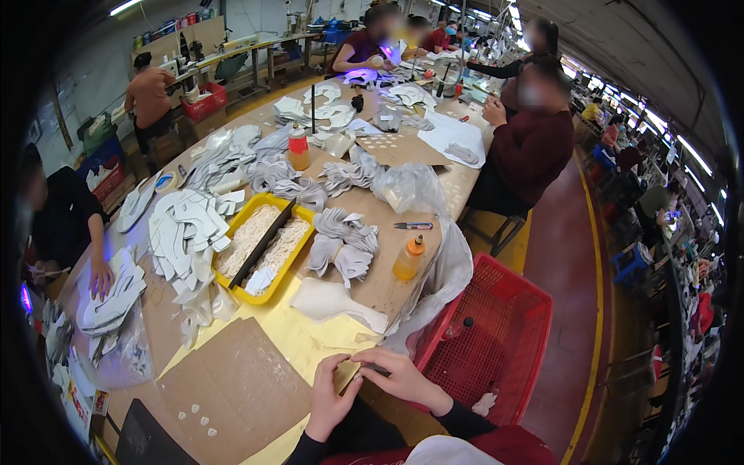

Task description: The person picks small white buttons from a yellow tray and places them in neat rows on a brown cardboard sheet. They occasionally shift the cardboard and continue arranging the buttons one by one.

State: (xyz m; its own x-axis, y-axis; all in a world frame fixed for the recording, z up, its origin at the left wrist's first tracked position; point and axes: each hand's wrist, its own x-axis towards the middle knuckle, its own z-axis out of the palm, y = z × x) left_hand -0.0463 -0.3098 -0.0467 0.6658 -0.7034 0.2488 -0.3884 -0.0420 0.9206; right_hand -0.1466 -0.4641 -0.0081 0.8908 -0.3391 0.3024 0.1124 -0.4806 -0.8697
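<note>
At the table's near edge, my left hand (334, 391) and my right hand (401, 378) meet, fingers curled and thumbs close together. A dark sliver (378, 370) shows by the fingers of the right hand. Whatever they pinch is too small or hidden to make out. Left of my hands lies a brown cardboard sheet (240, 380) on yellow paper (314, 341), with several small pale pieces (204, 421) on it. Just beyond my hands rests a cream fabric piece (329, 302). A yellow tray (304, 249) with a dark divider (260, 252) holds many small pale pieces.
A red plastic crate (535, 325) stands right of my legs. Grey fabric bundles (345, 240), white cut pieces (182, 232), an orange glue bottle (408, 258), a pen (413, 225) and a plastic bag (407, 188) cover the table. Co-workers (535, 139) sit around it.
</note>
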